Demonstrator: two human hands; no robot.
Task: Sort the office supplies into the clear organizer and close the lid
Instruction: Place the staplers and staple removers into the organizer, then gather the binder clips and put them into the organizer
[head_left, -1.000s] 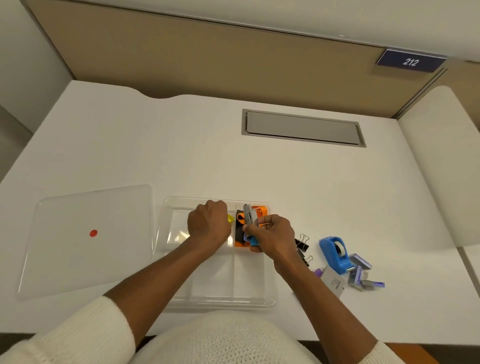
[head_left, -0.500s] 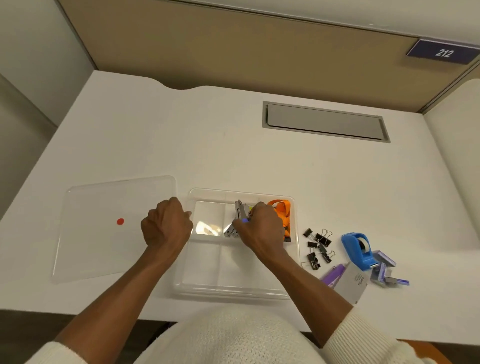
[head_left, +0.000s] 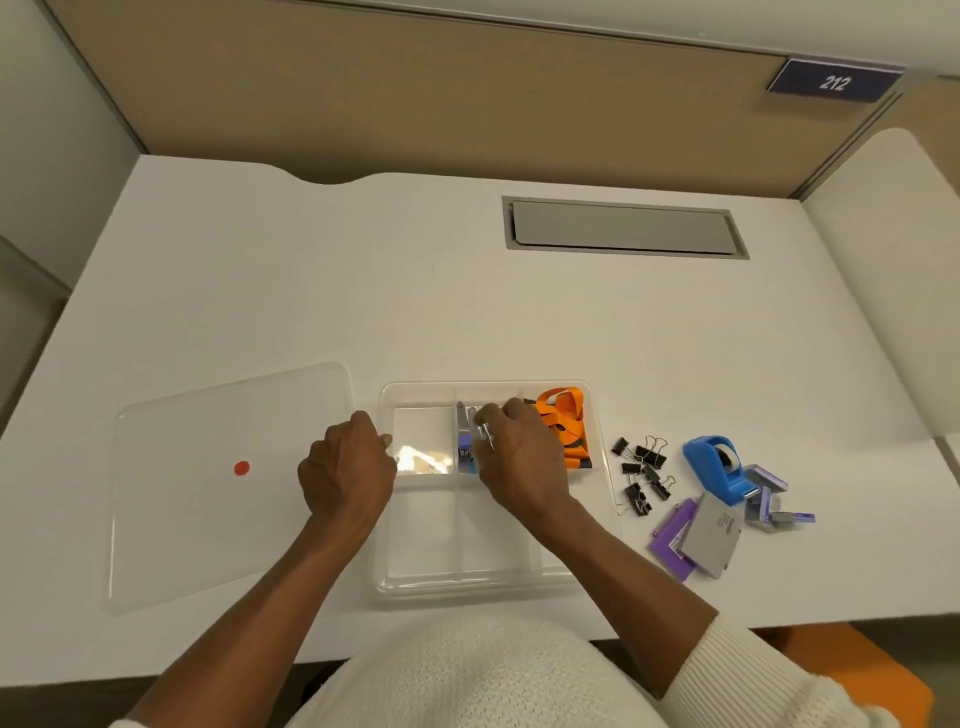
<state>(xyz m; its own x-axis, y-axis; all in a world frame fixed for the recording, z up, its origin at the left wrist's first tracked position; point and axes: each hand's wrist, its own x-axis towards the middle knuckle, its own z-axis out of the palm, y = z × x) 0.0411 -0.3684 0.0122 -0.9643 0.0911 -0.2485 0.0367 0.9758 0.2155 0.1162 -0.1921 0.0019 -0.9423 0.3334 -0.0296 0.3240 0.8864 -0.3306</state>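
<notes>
Head camera looks down on a white desk (head_left: 467, 312), and near its front edge sits the clear plastic organizer box with small sections (head_left: 488, 584). The right hand (head_left: 519, 457) reaches into the back middle section of the box. Its fingers are curled around a small silver and blue metal tool (head_left: 464, 441), maybe a stapler or staple remover, and it looks like the hand is setting the tool down there so it has its own spot. The left hand (head_left: 345, 470) is curled into a loose fist and presses against the left wall of the box. I think it does this so the box will not slide while the other hand works, but I cannot tell if it is holding anything inside. An orange strap with dark parts (head_left: 563, 426) already lies in the back right section, touching the right hand. The front sections look bare. The flat clear lid with a red dot (head_left: 223, 483) lies on the desk just left of the box, out of the way until the end. Near the front right corner of the desk wait the things not yet sorted: black binder clips (head_left: 644, 475), a blue tape holder (head_left: 719, 467), small purple staple boxes (head_left: 769, 501) and a purple and grey pad (head_left: 693, 538). Lots of sorting is left.
</notes>
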